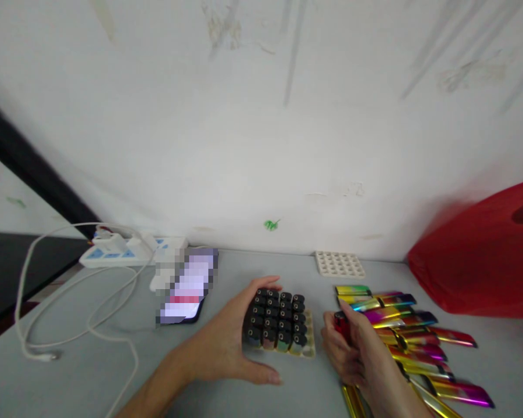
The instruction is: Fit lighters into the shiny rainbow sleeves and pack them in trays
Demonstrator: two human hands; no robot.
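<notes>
My left hand point(222, 339) curves around the left side of a pale plastic tray point(310, 334). Its thumb is stretched out in front and apart from the tray; some fingers are behind and partly hidden. Rows of upright lighters point(283, 324) with black ends up fill most of the tray. Pockets along its right edge show bare. Closed around a red lighter point(341, 326) with a dark end is my right hand point(353, 351), just right of the tray. Beside and beneath that hand lie several shiny metallic lighters point(418, 337) in gold, purple, red and blue, loosely piled.
A second white tray point(340, 265) with pockets lies near the wall. At right stands a red bag point(479, 261). On the left are a phone point(189, 287) with a lit screen, a white power strip point(131, 249) and a looping white cable point(133, 342).
</notes>
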